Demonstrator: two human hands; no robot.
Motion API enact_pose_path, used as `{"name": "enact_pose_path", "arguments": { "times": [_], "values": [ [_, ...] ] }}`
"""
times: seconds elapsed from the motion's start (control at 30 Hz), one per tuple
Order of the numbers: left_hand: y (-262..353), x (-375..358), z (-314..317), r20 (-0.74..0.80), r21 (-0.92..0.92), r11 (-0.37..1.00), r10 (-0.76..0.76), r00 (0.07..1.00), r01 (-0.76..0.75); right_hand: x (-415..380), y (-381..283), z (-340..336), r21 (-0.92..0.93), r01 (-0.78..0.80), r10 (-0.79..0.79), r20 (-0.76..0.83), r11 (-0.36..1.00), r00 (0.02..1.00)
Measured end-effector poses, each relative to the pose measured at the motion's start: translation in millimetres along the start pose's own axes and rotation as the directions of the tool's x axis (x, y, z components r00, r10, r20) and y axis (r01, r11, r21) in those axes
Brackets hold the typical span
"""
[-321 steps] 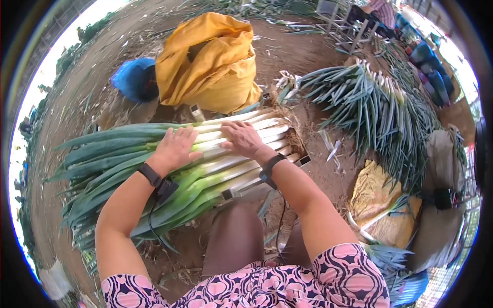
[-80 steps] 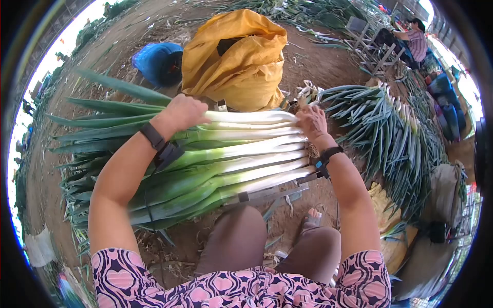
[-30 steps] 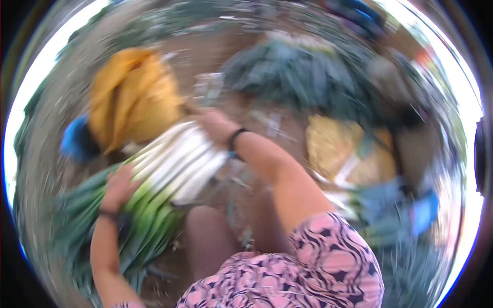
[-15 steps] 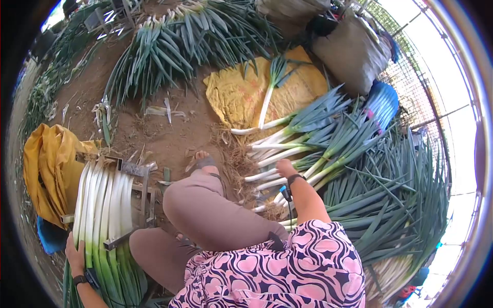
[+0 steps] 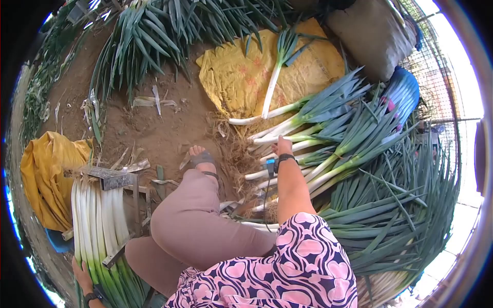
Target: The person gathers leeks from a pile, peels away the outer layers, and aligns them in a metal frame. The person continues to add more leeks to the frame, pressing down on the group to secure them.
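Observation:
My right hand (image 5: 282,147) reaches to the row of white-stemmed leeks on my right. Its fingers are closed at the stalk of one leek (image 5: 303,138), whose green leaves point away to the right. More leeks (image 5: 318,184) lie beside and under the hand. On the left, a bundle of leeks (image 5: 97,215) rests in a metal frame (image 5: 110,180), roots toward the far end. My left hand (image 5: 82,276) lies along the outer side of this bundle, fingers stretched out, partly cut off by the view's dark border.
A yellow sack (image 5: 241,66) lies ahead with a single leek (image 5: 275,82) on it. A large leek pile (image 5: 154,41) is beyond, another leafy pile (image 5: 390,205) at right. A filled pale sack (image 5: 370,38) stands at the back, a yellow cloth (image 5: 46,179) far left.
My right hand has moved forward and slightly left, up the row to a farther leek. My left hand has stayed beside the bundle. The camera view has shifted.

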State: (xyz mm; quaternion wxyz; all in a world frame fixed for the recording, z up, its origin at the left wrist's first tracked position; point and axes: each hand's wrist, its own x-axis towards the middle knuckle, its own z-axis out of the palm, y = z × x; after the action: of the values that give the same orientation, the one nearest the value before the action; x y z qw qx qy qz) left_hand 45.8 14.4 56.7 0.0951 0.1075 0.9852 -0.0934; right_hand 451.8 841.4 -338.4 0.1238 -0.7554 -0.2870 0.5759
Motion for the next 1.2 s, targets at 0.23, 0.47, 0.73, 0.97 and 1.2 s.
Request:
{"name": "enact_pose_path", "arguments": {
  "times": [0.23, 0.47, 0.73, 0.97, 1.2],
  "values": [
    [-7.2, -2.5, 2.1, -0.014, 0.005, 0.998, 0.065, 0.998, -0.065, -27.2, 18.0, -29.9, -0.333, 0.159, -0.317, -0.499, 0.929, 0.807],
    [-9.5, 8.8, 3.0, 0.083, 0.165, 0.986, -0.003, 0.997, -0.010, -43.7, 58.5, -128.2, -0.290, 0.041, -0.260, -0.774, 0.956, 0.577],
    [-24.5, 12.9, 9.4, 0.068, 0.057, 0.998, 0.011, 0.998, -0.015, -0.4, 102.4, -225.2, -0.375, 0.046, -0.293, -0.633, 0.926, 0.717],
    [-3.1, 0.0, 8.2, 0.040, 0.050, 0.998, 0.033, 0.999, -0.035, -37.8, 23.1, -158.4, 0.337, 0.462, -0.186, -0.608, 0.820, 0.772],
    [60.9, -31.2, -1.9, -0.350, -0.067, 0.973, 0.185, 0.918, -0.222, -181.1, -112.1, -69.8, 0.754, 0.429, -0.635, -0.020, 0.497, 0.772]
  ]
}}
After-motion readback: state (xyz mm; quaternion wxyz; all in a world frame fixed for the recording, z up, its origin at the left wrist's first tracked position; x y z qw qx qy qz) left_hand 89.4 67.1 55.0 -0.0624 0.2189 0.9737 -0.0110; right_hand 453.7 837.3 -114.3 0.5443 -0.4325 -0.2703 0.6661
